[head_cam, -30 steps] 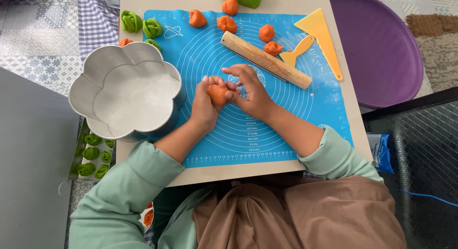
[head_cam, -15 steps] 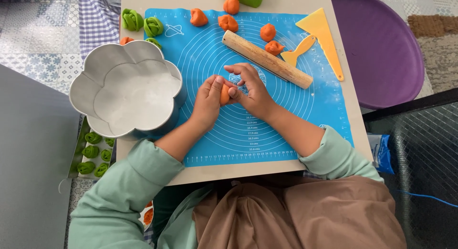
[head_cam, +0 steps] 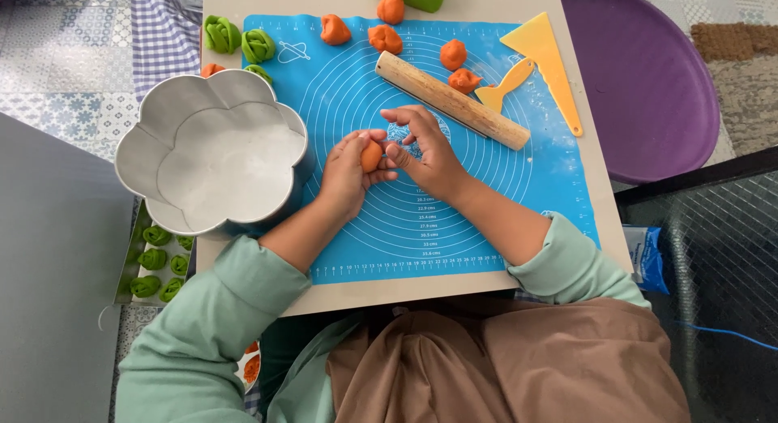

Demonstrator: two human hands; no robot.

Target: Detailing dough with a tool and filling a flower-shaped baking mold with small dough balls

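Both hands shaping an orange dough piece over the blue mat

At mid-worktop the left hand [head_cam: 347, 173] cups the orange dough piece [head_cam: 371, 156], fingers curled round it, while the right hand [head_cam: 428, 151] pinches it with thumb and forefinger, other fingers spread. A flower-shaped metal tin [head_cam: 212, 151] sits at the left edge; beyond lie a wooden rolling pin [head_cam: 450, 100], yellow scraper [head_cam: 545, 60], and orange and green dough shapes toward the far edge.
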